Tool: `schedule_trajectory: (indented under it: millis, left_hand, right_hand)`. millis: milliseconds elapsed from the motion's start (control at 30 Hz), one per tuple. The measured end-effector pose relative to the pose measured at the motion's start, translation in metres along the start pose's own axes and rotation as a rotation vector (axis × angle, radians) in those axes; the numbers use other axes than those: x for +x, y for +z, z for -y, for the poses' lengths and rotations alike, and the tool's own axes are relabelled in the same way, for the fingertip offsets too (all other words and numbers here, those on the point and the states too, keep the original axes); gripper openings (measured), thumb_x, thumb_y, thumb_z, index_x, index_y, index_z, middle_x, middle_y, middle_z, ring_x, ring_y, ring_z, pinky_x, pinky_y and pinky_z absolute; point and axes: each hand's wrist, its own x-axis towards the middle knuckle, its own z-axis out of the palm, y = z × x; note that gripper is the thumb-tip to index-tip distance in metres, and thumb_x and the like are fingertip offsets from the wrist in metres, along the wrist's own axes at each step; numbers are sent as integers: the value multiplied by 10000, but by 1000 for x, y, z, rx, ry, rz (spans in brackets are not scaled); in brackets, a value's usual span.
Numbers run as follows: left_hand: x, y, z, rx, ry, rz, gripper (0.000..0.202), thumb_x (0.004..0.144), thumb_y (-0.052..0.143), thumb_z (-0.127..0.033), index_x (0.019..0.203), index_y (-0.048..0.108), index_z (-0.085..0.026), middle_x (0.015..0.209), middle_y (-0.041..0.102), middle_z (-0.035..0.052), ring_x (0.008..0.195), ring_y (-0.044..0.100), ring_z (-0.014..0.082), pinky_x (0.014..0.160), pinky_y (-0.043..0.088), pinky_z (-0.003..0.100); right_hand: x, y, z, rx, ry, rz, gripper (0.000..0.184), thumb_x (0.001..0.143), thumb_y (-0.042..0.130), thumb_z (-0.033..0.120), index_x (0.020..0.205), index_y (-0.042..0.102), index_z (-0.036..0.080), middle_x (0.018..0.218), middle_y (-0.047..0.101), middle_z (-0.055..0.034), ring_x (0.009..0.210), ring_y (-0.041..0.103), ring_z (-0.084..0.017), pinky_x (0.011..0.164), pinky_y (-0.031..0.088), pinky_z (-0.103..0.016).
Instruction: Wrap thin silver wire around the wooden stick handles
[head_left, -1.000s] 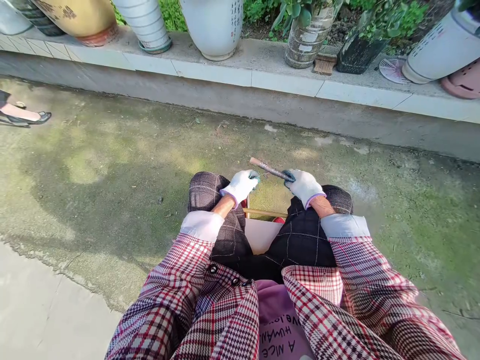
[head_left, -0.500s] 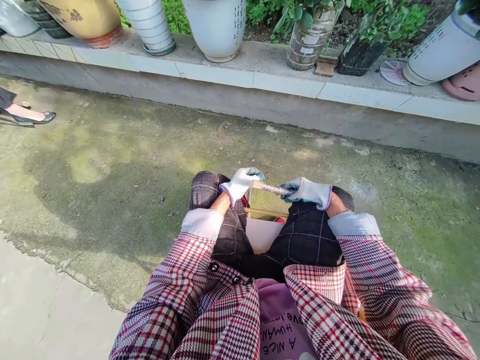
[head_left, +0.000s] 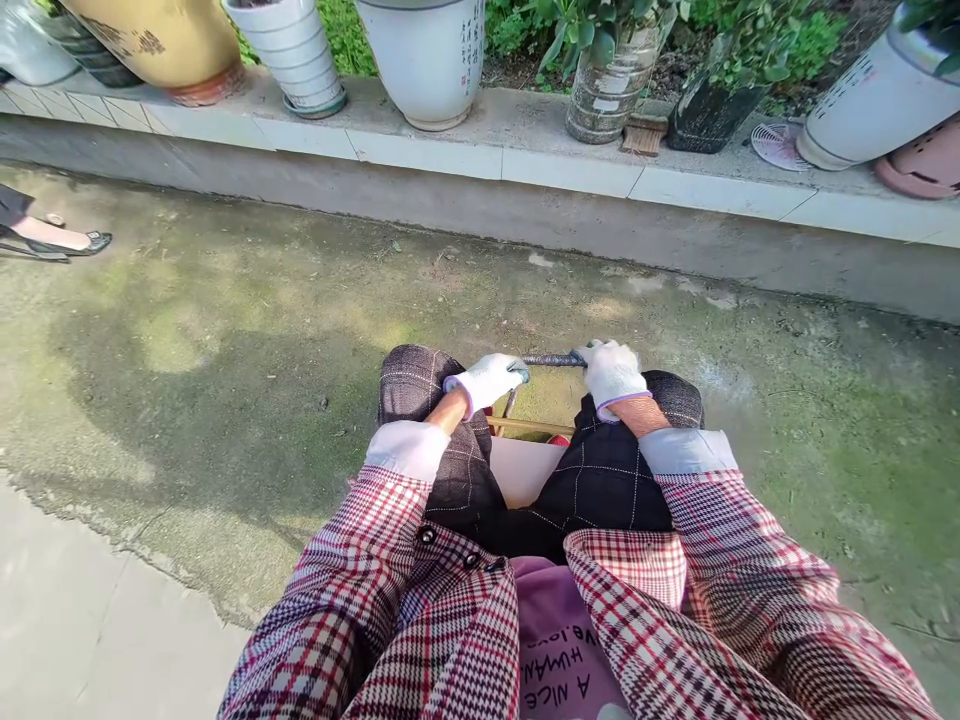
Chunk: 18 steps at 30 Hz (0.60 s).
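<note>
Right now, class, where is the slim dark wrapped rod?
In the head view, just right of centre, the rod runs between the white-gloved left hand and the white-gloved right hand.

Outdoor yard (head_left: 825,430): green-tinged concrete (head_left: 225,290), flowerpots (head_left: 424,65) along a tiled ledge (head_left: 420,158).

White gloves (head_left: 616,382) with purple edges cover the left hand (head_left: 491,381) and right hand (head_left: 611,372); the rod (head_left: 553,360) between them is dark grey. Behind the hands, black trousers (head_left: 619,485) carry a white-lined check, the jacket (head_left: 337,570) red, white and black plaid.
</note>
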Motion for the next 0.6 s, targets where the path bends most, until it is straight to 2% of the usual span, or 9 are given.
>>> schedule_trajectory:
  millis: [100, 200, 333, 467, 600]
  left_hand:
    - [3, -5, 5, 39, -4, -108, 131, 807, 627, -244, 799, 739, -177, 798, 714, 38, 805, 604, 195, 792, 470, 306]
    - [7, -5, 5, 0, 1, -129, 127, 786, 645, -246, 810, 746, -173, 840, 733, 39, 839, 614, 194, 802, 475, 297]
    - [10, -1, -3, -122, 30, -78, 202, 818, 627, -277, 889, 749, -132, 864, 736, 47, 786, 616, 162, 757, 491, 279]
    - [8, 5, -17, -200, 65, -1, 212, 843, 594, -223, 915, 760, -113, 874, 740, 60, 737, 606, 132, 757, 503, 266]
    - [4, 14, -30, -197, 92, 77, 236, 862, 581, -216, 949, 781, -126, 909, 757, 53, 714, 602, 120, 743, 513, 259]
  right_hand:
    - [-1, -4, -1, -30, -29, 64, 313, 784, 672, 151, 1067, 797, 199, 1151, 696, -215, 1200, 570, -420, 1010, 422, -537]
    - [-3, -5, -3, 56, -138, 171, 264, 714, 694, 122, 934, 806, 215, 1024, 736, -137, 1085, 626, -342, 976, 449, -458]
    - [-13, -9, -2, 310, -259, 293, 242, 695, 683, 191, 916, 782, 195, 801, 716, -13, 755, 634, -187, 722, 492, -289]
    - [-29, -22, 4, 568, -264, 256, 440, 789, 662, 433, 1101, 715, 127, 810, 692, -27, 660, 585, -150, 588, 475, -264]
    - [-36, -37, 18, 998, -176, 145, 540, 804, 682, 625, 1039, 670, 139, 693, 575, 5, 553, 504, -120, 518, 456, -263]
